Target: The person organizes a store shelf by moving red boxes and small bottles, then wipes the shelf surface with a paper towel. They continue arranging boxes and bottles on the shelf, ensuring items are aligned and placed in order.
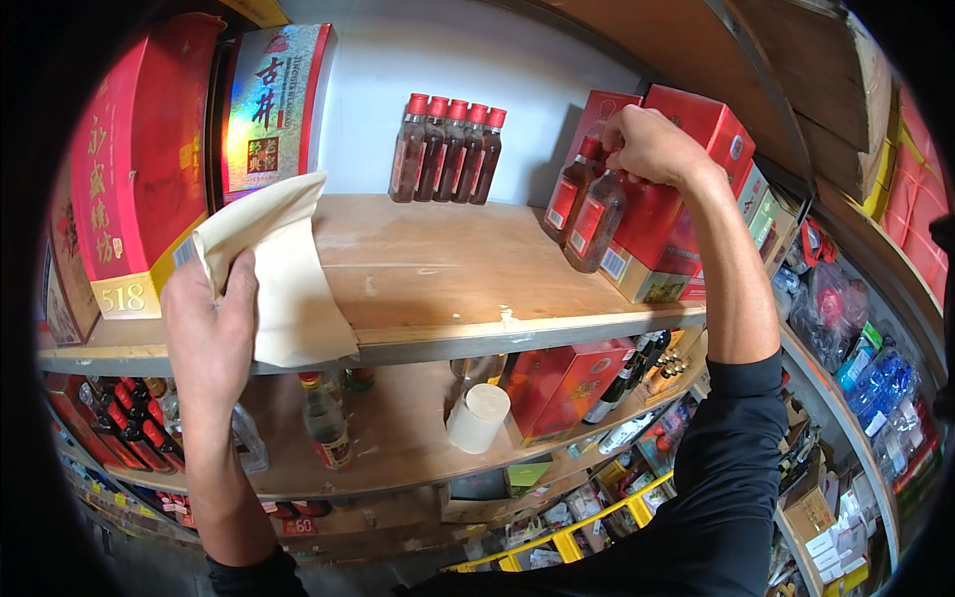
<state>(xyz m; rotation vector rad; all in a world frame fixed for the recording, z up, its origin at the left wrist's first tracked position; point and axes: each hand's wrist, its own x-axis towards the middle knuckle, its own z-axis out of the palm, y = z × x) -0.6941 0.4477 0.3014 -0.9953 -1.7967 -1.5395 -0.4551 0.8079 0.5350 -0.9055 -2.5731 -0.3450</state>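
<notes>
My left hand [213, 313] is closed around a cream cloth [298, 283], which hangs over the front edge of the upper wooden shelf [418, 269]. At the right, my right hand [656, 145] has its fingers around the top of a small flat glass bottle [595, 224] with a red label; its cap is hidden by the fingers. Just behind it stands a similar red-capped bottle [571, 190]. Both are beside a large red carton [671, 201]. Several small dark bottles with red caps [445, 157] stand in a tight row against the white back wall.
A tall red gift box [149, 149] and a shiny silver box [272, 104] stand at the left. On the shelf below are a clear bottle [326, 425], a white cylinder [478, 419] and a red box [567, 384]. A yellow ladder-like frame [567, 546] is low at the right.
</notes>
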